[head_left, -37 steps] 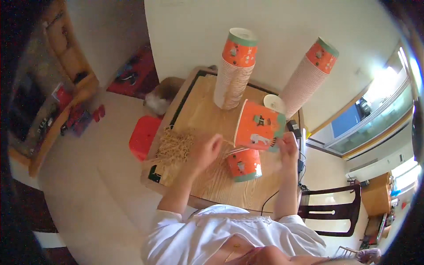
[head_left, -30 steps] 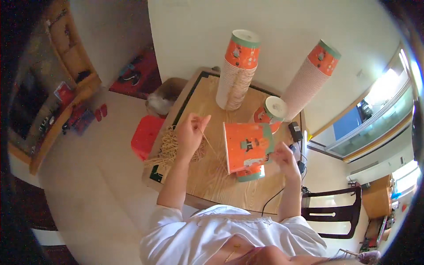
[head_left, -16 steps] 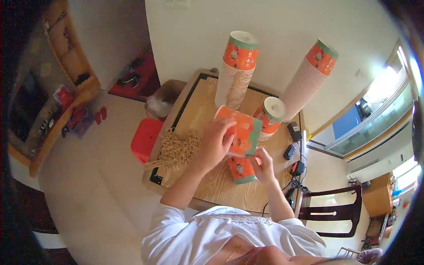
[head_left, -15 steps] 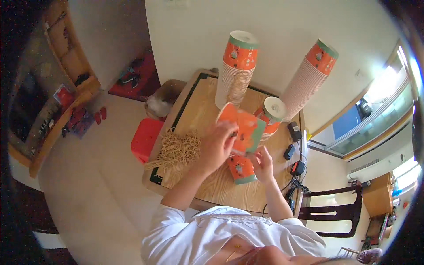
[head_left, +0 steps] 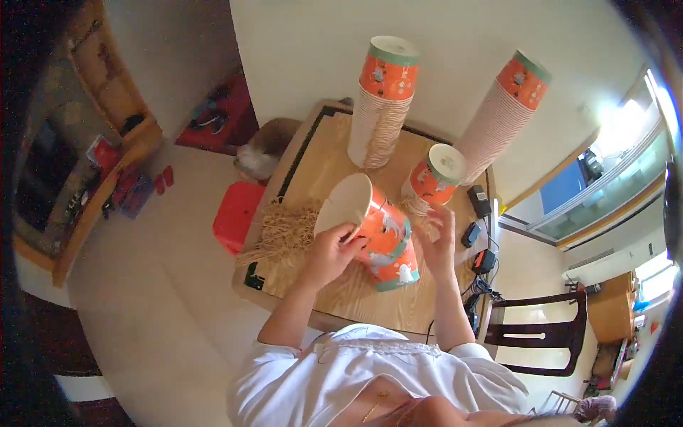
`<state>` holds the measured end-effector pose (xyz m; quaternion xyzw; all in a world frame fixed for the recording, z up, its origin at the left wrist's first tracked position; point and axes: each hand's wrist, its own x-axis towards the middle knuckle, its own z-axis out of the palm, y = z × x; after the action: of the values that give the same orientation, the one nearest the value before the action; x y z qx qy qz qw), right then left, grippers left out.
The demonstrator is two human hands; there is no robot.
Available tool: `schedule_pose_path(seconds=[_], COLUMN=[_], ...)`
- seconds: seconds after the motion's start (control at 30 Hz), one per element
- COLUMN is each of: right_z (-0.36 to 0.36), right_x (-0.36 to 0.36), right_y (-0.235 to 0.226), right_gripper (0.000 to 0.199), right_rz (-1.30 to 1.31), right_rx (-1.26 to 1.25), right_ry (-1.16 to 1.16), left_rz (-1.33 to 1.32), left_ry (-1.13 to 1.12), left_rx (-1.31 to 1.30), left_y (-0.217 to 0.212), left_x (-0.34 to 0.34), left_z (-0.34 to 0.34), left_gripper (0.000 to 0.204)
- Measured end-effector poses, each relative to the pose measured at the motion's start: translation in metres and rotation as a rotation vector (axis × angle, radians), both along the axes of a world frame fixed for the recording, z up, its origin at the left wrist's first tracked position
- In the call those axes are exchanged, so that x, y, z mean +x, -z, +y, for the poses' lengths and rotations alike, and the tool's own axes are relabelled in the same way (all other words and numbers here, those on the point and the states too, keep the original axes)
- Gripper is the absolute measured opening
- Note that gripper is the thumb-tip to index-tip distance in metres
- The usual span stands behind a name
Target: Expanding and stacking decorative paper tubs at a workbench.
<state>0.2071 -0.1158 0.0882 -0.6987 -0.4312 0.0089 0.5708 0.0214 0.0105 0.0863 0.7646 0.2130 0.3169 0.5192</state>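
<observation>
My left hand point(head_left: 334, 249) grips the rim of a paper bucket point(head_left: 384, 224), orange with printed figures and a green band at its base. The bucket is tilted, its pale open mouth turned up and to the left. To the right of its base, my right hand point(head_left: 437, 238) is raised with fingers apart and curved, apparently holding nothing. Partly behind the held bucket, a second orange bucket point(head_left: 398, 274) shows its green edge above the table. Left of my left hand lies a tangled heap of beige cords point(head_left: 288, 224).
On the wooden table point(head_left: 341, 302) stand a tall stack of upturned buckets point(head_left: 384, 103), another tall, leaning stack point(head_left: 505, 117) and a shorter one point(head_left: 435, 174). Black adapters point(head_left: 484, 261) and cables line the right edge. A red stool point(head_left: 237, 217) and a dark chair point(head_left: 537, 334) flank the table.
The held bucket has turned so its mouth shows and moved slightly left and down. My left hand has shifted down along the rim. My right hand has come off the bucket and moved up and right.
</observation>
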Motion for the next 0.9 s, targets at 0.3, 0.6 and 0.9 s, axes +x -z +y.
schedule_pose_path(seconds=[0.3,0.6,0.9], right_z=[0.010,0.008,0.012], right_x=[-0.027,-0.025,-0.024], right_y=[-0.022,-0.022,-0.027], right_gripper=[0.015,0.012,0.013], right_rz=[-0.202,-0.328,-0.355], right_rx=[-0.195,-0.287,-0.285], right_ry=[-0.405,-0.419,-0.447], left_rz=[-0.061,-0.167,-0.333], left_ry=[0.057,0.043,0.126], left_rx=[-0.040,-0.481,-0.954], left_y=[0.009,0.023,0.035], left_x=[0.010,0.016,0.024], left_z=[-0.021,-0.021,-0.008], left_gripper=[0.020,0.024,0.028])
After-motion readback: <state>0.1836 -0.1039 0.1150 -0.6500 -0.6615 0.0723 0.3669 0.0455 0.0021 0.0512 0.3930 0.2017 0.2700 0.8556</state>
